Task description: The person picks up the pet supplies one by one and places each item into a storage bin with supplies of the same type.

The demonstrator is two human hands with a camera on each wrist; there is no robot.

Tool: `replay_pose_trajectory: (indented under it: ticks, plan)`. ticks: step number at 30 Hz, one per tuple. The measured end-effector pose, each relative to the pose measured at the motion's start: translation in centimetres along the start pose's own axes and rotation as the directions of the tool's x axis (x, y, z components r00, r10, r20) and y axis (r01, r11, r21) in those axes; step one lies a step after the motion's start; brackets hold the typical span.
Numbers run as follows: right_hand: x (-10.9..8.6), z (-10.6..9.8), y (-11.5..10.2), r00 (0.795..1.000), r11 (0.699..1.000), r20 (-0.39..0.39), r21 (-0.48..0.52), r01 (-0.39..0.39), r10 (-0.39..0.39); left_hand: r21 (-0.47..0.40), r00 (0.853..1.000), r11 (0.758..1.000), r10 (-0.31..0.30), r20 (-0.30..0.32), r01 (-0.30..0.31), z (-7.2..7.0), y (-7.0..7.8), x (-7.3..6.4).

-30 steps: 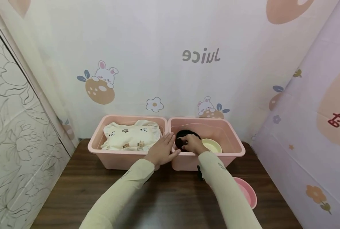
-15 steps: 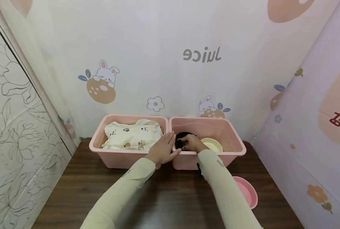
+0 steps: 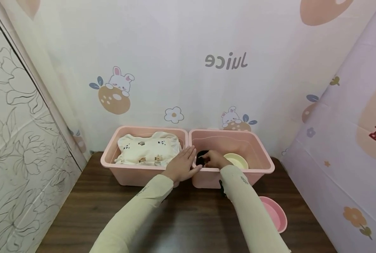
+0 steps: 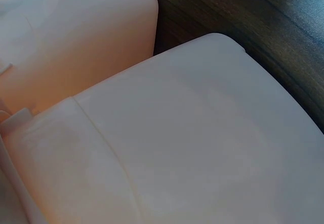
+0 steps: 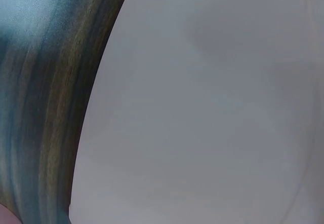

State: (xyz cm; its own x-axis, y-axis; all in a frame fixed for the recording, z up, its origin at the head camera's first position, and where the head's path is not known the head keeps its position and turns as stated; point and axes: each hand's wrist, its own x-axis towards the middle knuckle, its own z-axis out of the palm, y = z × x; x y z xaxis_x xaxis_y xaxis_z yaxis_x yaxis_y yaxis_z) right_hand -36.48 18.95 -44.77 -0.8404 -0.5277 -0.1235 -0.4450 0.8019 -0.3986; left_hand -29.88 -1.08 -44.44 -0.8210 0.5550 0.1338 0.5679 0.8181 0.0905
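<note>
In the right bin (image 3: 235, 170), the black bowl (image 3: 200, 160) sits low at the left end, its rim gripped by the right hand (image 3: 216, 159); the yellow bowl (image 3: 236, 160) lies just beside that hand. The left hand (image 3: 182, 165), fingers extended, rests where this bin meets the left bin (image 3: 137, 170), which contains cloth (image 3: 148, 149). A pink bowl (image 3: 274, 213) stands on the table (image 3: 188, 225).

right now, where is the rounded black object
In the head view, the rounded black object is inside the right pink plastic bin, at its left end, with the right hand on it and the pale yellow round dish further right.
</note>
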Motion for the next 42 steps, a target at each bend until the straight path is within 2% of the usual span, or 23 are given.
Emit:
replay_pose_trajectory:
  ticks: [7,17,26,31,37,42]
  plan:
    - [0.2,0.0,0.4,0.996,0.996,0.025,-0.003,0.087,-0.087,0.002,1.0,1.0,0.0,0.004,0.0,0.1,0.0,0.1]
    - [0.2,-0.1,0.6,0.989,0.99,0.056,0.0,0.138,-0.138,0.008,1.0,1.0,0.003,-0.013,-0.003,0.1,-0.1,0.3]
    - [0.2,0.0,0.9,0.991,0.997,0.114,0.057,0.059,-0.065,0.021,1.0,1.0,0.01,-0.026,-0.01,0.3,0.0,0.3]
    - [0.3,0.0,1.2,0.991,0.994,0.115,0.09,0.056,-0.067,0.013,0.999,1.0,0.007,-0.032,-0.007,0.1,0.0,0.3]
    - [0.4,0.2,1.2,0.996,0.997,0.078,0.064,0.044,-0.049,0.013,0.999,1.0,0.006,-0.032,-0.005,0.1,-0.1,0.2]
    - [0.3,0.6,1.1,0.997,0.999,0.062,0.006,-0.054,0.054,0.011,1.0,1.0,0.007,-0.02,-0.006,0.1,0.0,0.0]
